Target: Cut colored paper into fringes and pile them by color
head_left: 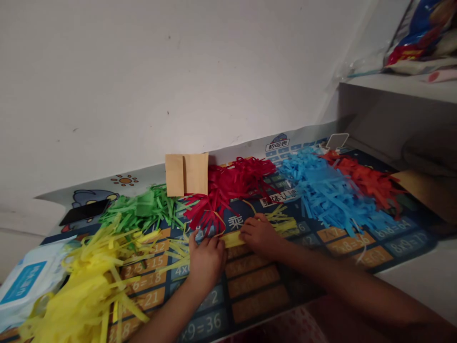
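Observation:
A flattened bundle of yellow paper strips (pixel 233 239) lies across the middle of the printed mat (pixel 255 302), its fringed ends spreading to both sides. My left hand (pixel 207 255) is closed on the bundle's left part, fingers curled over it. On the right part rests my right hand (pixel 260 234), its fingers bent and pressed together on the strips. A thin tan string (pixel 220 221) loops up beside my left hand. Just behind the hands is a heap of red strips (pixel 235 183), with a folded tan card (pixel 186 175) standing at its left.
Yellow strips (pixel 82 286) and green strips (pixel 143 209) are heaped on the left, near a white-and-blue packet (pixel 32 281) and a black phone (pixel 85 212). Blue strips (pixel 328 188) and orange-red strips (pixel 367 178) lie on the right. Behind is a wall (pixel 150 81); a shelf (pixel 403 85) is upper right.

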Demonstrator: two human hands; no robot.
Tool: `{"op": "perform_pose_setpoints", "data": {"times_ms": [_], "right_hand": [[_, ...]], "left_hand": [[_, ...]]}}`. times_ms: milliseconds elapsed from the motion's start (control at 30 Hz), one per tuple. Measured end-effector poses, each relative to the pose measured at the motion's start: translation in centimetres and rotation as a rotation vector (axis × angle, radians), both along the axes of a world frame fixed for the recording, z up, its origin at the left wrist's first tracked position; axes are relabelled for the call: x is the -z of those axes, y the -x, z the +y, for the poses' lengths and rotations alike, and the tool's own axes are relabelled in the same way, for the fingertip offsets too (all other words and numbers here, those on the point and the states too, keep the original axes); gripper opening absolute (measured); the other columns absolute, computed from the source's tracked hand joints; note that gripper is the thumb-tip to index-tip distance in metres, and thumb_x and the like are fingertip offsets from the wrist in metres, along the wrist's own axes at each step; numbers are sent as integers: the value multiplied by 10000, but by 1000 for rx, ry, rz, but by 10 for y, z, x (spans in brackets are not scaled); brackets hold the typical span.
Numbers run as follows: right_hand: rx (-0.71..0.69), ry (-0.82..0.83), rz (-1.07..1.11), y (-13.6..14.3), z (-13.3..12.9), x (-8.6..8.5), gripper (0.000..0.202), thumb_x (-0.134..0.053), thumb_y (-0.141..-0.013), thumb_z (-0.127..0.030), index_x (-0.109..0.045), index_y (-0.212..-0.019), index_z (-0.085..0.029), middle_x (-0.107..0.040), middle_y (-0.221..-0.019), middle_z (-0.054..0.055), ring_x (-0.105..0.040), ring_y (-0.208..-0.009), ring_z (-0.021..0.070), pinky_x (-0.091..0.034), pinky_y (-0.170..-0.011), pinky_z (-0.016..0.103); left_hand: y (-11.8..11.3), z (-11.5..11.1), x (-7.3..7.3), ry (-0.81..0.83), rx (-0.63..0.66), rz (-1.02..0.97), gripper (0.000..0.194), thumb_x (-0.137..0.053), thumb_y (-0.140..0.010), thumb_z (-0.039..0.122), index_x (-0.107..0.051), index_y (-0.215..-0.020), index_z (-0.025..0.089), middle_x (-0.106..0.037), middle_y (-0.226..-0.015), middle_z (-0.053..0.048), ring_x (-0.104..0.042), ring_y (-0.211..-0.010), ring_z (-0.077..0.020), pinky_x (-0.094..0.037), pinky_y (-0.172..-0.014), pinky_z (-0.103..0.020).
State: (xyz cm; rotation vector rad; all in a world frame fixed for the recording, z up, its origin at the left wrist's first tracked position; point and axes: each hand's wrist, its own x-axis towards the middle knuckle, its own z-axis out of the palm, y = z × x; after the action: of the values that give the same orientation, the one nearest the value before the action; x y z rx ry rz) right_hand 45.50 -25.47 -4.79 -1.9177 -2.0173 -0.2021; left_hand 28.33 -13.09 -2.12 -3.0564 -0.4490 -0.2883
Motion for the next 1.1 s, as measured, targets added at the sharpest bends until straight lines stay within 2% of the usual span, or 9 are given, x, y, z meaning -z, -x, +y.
{"op": "perform_pose_setpoints", "data": {"times_ms": [133,267,567,700,833,967,1100], "right_hand": [[-12,-25,31,-10,-3,11,88,-602,-905,-195,-675,-926,-240,-701,-949,17,-516,-915,196,-263,-835,389],[-24,-11,45,-13,-6,17,130,-619,-887,-203,-683,-982,-264,-699,-997,21,-517,-903,201,-264,-826,386],[-30,22,77,-10,-8,16,176,-618,-854,-194,-681,-1011,-242,-681,-1011,36,-522,-896,209,-266,-825,396],[-25,21,78,-9,-10,15,171,-603,-855,-201,-677,-1004,-242,-676,-1015,47,-527,-905,218,-269,-836,404],[-22,32,84,-9,-10,15,185,-609,-846,-203,-673,-1014,-244,-672,-1033,51,-523,-913,219,-265,-845,410],[-31,41,87,-10,-10,14,194,-611,-840,-204,-673,-1020,-243,-669,-1033,51,-518,-933,219,-261,-857,407],[-32,34,91,-11,-9,17,181,-617,-838,-214,-669,-1011,-235,-671,-1024,47,-514,-923,218,-256,-852,409]], "left_hand": [[18,10,6,95,78,-76,200,-529,-871,143,-688,-957,228,-736,-944,-48,-659,-901,-239,-160,-1078,-605],[32,25,8,186,133,-122,279,-494,-857,107,-687,-1014,233,-735,-1013,-49,-653,-963,-228,-86,-1124,-595],[41,42,-4,245,191,-75,337,-481,-837,158,-679,-1080,281,-710,-1094,-25,-579,-1094,-241,-133,-1115,-580],[48,47,-8,212,245,-48,357,-491,-816,149,-679,-1085,291,-690,-1127,-26,-550,-1130,-246,-165,-1113,-570],[50,34,-12,78,221,-242,273,-558,-815,200,-683,-1051,254,-701,-1066,-63,-573,-1069,-272,-211,-1089,-576],[37,12,0,31,186,-267,206,-606,-877,245,-656,-1077,239,-723,-976,-41,-607,-981,-230,-289,-1039,-490],[33,18,19,17,234,-336,148,-551,-928,192,-665,-1009,238,-739,-882,3,-627,-890,-196,-253,-1030,-492]]}}
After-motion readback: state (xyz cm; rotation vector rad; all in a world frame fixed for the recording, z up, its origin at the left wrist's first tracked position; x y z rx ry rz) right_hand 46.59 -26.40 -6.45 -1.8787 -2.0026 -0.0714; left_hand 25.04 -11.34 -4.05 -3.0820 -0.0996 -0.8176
